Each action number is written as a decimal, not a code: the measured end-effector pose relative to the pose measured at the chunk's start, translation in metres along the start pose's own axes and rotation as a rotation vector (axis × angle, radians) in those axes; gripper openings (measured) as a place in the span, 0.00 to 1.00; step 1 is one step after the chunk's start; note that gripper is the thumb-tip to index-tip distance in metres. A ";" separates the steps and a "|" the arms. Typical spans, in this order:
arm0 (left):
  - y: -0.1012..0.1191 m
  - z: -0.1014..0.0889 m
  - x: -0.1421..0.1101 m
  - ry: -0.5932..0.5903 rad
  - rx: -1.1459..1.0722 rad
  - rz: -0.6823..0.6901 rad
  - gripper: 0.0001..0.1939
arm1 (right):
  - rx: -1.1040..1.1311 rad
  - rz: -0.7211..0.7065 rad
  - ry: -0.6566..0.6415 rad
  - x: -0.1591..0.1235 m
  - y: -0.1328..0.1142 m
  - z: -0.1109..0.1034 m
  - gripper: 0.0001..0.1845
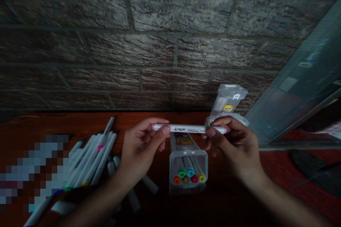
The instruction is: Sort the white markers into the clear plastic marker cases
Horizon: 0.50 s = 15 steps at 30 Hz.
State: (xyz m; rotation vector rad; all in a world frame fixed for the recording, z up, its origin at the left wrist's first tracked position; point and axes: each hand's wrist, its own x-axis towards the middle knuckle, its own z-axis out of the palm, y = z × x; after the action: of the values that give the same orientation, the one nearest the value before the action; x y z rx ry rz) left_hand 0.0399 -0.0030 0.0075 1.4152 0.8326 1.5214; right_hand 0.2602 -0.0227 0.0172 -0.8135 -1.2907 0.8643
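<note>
A white marker (188,128) with pale pink ends lies level between my two hands, its printed side toward me. My left hand (145,145) pinches its left end between thumb and fingers. At the other end, my right hand (234,145) grips it the same way. Below the marker, a clear plastic case (172,159) lies on its side with its opening toward me. Several markers (189,172) fill it, showing orange, green, blue, brown, red and yellow ends.
Loose white markers (92,161) are heaped on the wooden table (149,212) at the left, some under my left forearm. Another clear case part (226,99) stands behind my right hand. A stone-block wall (181,10) rises at the back; a glass panel (290,78) borders the right.
</note>
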 end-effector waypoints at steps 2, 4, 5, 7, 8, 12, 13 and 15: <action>-0.001 0.000 0.000 0.001 -0.018 -0.006 0.05 | -0.005 -0.002 0.000 0.001 0.000 0.000 0.08; -0.002 -0.001 0.000 0.004 -0.047 -0.022 0.06 | -0.001 0.004 0.003 0.001 0.000 0.000 0.07; -0.003 -0.001 0.000 0.006 -0.064 -0.034 0.06 | 0.004 0.009 0.006 0.001 0.000 0.000 0.07; -0.003 -0.001 0.000 0.005 -0.099 -0.056 0.07 | 0.021 0.019 0.012 0.001 0.000 0.000 0.07; -0.003 -0.002 0.000 0.003 -0.115 -0.064 0.07 | 0.034 0.021 0.013 0.001 0.001 0.000 0.06; -0.003 -0.002 0.000 0.008 -0.168 -0.074 0.08 | 0.086 0.033 0.003 0.001 0.001 -0.001 0.05; -0.003 -0.002 0.000 0.009 -0.177 -0.073 0.08 | 0.093 0.036 0.002 0.001 0.001 -0.001 0.05; -0.003 -0.002 0.000 0.009 -0.186 -0.073 0.08 | 0.098 0.042 0.005 0.001 0.000 -0.002 0.06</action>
State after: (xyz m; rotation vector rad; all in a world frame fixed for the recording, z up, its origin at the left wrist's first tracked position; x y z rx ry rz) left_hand 0.0383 -0.0020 0.0047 1.2311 0.7202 1.5091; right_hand 0.2619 -0.0214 0.0173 -0.7675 -1.2214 0.9514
